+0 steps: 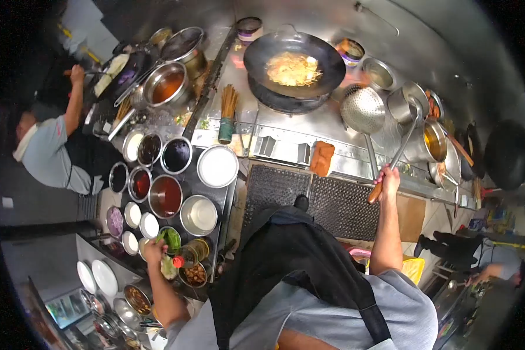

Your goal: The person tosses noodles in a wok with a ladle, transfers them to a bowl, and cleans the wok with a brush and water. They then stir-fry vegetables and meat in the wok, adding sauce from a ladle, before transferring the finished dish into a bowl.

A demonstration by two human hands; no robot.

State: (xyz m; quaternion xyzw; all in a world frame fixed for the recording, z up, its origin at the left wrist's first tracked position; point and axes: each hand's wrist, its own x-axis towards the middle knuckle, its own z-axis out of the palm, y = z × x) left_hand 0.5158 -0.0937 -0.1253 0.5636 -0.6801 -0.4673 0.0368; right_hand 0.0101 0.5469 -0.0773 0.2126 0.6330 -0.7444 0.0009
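Observation:
My right hand is closed round the wooden handle of a long metal ladle, whose head is up by the metal pots at the right. My left hand reaches to the small containers at the left, beside a bowl of chopped greens; its fingers are too small to make out. Near it lies a bottle with a red cap. A black wok on the burner holds a noodle-like, yellowish food. The perforated strainer rests to the right of the wok.
Pots of sauces and white bowls fill the left counter. A brush of sticks and an orange cloth lie along the stove edge. One person works at far left, another at far right. Black mats cover the floor.

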